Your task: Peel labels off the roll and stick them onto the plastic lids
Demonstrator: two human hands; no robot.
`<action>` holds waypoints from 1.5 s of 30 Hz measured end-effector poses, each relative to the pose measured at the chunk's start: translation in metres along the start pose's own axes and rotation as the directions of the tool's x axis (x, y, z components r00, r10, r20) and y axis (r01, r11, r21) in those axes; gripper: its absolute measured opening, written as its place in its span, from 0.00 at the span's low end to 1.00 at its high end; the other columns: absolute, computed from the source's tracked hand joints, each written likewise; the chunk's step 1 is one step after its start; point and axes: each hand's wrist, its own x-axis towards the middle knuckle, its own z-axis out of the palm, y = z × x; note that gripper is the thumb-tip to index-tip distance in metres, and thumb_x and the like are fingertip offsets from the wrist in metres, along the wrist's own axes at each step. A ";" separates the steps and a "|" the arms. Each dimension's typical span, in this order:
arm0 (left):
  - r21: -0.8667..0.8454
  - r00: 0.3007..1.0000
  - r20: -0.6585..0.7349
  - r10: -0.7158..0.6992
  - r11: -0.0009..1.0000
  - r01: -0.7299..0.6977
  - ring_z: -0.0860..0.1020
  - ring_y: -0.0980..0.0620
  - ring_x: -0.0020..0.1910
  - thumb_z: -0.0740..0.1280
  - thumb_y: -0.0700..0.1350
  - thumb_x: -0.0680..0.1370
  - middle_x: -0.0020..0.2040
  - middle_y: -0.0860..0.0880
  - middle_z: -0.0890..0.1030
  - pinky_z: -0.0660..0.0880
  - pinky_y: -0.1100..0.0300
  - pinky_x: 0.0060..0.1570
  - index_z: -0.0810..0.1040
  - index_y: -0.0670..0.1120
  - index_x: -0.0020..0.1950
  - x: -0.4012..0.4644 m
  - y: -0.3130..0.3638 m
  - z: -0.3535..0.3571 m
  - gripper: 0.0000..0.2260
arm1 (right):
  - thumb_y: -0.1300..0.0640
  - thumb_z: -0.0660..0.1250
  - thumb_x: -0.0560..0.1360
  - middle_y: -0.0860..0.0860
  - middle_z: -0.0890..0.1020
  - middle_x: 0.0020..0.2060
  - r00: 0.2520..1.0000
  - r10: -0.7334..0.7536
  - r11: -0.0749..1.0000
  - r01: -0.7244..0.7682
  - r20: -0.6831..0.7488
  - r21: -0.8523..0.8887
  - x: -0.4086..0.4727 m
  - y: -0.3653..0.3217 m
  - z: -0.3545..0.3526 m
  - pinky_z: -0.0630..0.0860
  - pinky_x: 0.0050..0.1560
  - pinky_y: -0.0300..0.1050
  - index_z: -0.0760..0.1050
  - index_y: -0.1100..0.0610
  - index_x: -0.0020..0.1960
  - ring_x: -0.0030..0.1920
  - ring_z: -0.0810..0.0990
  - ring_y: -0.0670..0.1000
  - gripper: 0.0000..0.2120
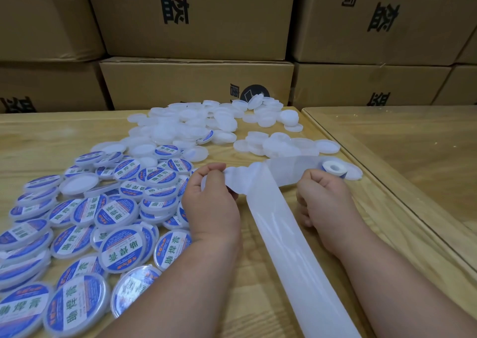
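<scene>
Roughly halfway, by my judgement: stacked cardboard boxes (196, 15) wall off the far side of the wooden table (51, 133), and on its left a large spread of labelled lids (116, 216) lies finished, while a comparable heap of blank lids (206, 123) waits farther back. An empty backing strip (291, 247) trails toward the near edge between the forearms. The left hand (210, 201) pinches the strip's scalloped end in curled fingers; the right hand (325, 195) is fisted round it nearer the roll (334, 168), which sits just beyond, nearly spent.
</scene>
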 end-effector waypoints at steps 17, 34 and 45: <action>0.088 0.987 0.162 0.017 0.996 -0.032 0.75 0.56 0.30 0.62 0.43 0.66 0.31 0.54 0.78 0.74 0.62 0.30 0.82 0.55 0.34 -0.005 -0.003 0.002 0.11 | 0.53 0.66 0.67 0.44 0.66 0.26 0.997 -0.017 0.996 0.024 0.079 -0.087 -0.001 0.002 -0.001 0.61 0.31 0.43 0.67 0.51 0.30 0.29 0.63 0.47 0.11; 0.319 0.795 0.585 0.161 0.856 -0.408 0.79 0.64 0.40 0.66 0.42 0.71 0.39 0.62 0.82 0.74 0.71 0.40 0.80 0.58 0.42 -0.027 -0.011 0.004 0.10 | 0.34 0.69 0.67 0.55 0.70 0.34 0.988 0.136 0.989 -0.139 0.072 0.045 0.001 -0.003 -0.003 0.67 0.40 0.51 0.70 0.66 0.40 0.35 0.71 0.54 0.33; 0.412 0.681 0.732 0.018 0.784 -0.464 0.79 0.65 0.48 0.75 0.43 0.73 0.46 0.64 0.80 0.70 0.76 0.43 0.79 0.58 0.52 -0.032 -0.007 0.001 0.12 | 0.57 0.63 0.63 0.63 0.83 0.37 0.971 0.234 0.938 -0.237 0.041 0.251 0.015 0.007 -0.012 0.75 0.48 0.62 0.80 0.61 0.36 0.41 0.83 0.65 0.10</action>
